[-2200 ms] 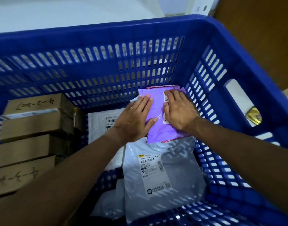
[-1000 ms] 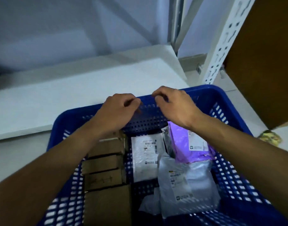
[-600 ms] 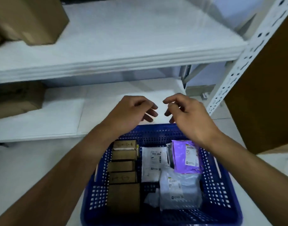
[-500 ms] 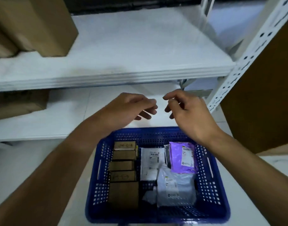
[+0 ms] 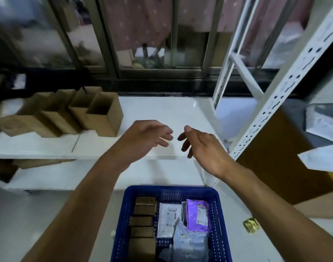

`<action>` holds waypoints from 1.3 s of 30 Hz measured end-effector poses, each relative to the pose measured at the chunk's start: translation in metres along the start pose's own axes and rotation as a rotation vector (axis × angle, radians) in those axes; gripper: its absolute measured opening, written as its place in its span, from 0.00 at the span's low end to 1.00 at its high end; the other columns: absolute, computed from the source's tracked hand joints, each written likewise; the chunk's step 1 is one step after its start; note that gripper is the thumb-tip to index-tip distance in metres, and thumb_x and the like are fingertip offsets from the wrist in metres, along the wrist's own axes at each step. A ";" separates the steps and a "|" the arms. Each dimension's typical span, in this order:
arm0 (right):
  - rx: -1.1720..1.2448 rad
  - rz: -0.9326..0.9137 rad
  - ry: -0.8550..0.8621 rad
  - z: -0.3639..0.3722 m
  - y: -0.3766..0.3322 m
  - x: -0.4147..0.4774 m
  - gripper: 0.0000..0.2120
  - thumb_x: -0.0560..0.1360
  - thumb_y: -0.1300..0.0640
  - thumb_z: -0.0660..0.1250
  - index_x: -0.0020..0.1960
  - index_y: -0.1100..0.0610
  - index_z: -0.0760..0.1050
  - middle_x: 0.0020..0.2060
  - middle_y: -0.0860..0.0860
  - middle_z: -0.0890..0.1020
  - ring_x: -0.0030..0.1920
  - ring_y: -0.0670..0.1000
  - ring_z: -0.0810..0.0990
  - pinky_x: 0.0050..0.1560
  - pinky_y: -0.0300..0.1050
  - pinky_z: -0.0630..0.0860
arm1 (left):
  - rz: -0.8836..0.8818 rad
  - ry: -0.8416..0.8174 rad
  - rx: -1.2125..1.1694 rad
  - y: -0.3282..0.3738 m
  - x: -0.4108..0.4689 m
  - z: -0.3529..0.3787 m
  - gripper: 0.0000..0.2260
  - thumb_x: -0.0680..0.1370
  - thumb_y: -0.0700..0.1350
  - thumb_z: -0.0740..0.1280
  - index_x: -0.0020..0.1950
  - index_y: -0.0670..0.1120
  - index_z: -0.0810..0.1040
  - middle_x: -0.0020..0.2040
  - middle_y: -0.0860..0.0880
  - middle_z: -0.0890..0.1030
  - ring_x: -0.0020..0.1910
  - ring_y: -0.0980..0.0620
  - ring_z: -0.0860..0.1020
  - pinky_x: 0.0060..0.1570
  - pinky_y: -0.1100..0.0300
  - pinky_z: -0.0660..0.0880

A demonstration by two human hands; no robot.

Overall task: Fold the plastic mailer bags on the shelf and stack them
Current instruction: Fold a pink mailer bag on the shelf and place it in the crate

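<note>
- purple mailer [image 5: 197,214]: folded small, white label up; lies flat in the far right corner of the blue basket [image 5: 171,189]
- white mailer [image 5: 168,220]: flat, label up; just left of the purple one
- grey mailer [image 5: 190,244]: wrinkled, label up; nearest the camera, touching both others
- shelf [image 5: 162,110]: white board; beyond and above the basket

Basket [image 5: 171,191] below and before the shelf [image 5: 162,110], closed cardboard boxes [image 5: 143,221] in a row down its left side, mailer bags [image 5: 197,214] overlapping in its right side, open cartons [image 5: 103,114] on the shelf at left, window [image 5: 143,35] behind, rack upright [image 5: 279,99] at right.
</note>
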State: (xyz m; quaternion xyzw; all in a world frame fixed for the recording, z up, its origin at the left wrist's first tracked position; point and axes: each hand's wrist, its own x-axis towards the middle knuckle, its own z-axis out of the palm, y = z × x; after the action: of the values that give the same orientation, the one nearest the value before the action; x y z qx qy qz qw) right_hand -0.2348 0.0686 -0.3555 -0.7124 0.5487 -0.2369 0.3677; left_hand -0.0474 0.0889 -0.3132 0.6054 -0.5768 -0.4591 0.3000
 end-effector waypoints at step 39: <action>-0.491 -0.152 0.133 -0.246 -0.265 0.089 0.29 0.75 0.42 0.69 0.71 0.55 0.70 0.68 0.56 0.73 0.64 0.56 0.74 0.58 0.45 0.71 | 0.363 0.254 0.379 0.295 0.030 -0.143 0.08 0.78 0.50 0.66 0.49 0.50 0.84 0.49 0.54 0.83 0.50 0.54 0.80 0.57 0.50 0.78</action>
State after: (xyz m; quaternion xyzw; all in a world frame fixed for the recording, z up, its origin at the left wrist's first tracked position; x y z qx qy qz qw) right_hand -0.2310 -0.0474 -0.0018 -0.8023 0.5576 -0.1699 0.1281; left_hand -0.0457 -0.0098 0.0007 0.5901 -0.7091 -0.2024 0.3285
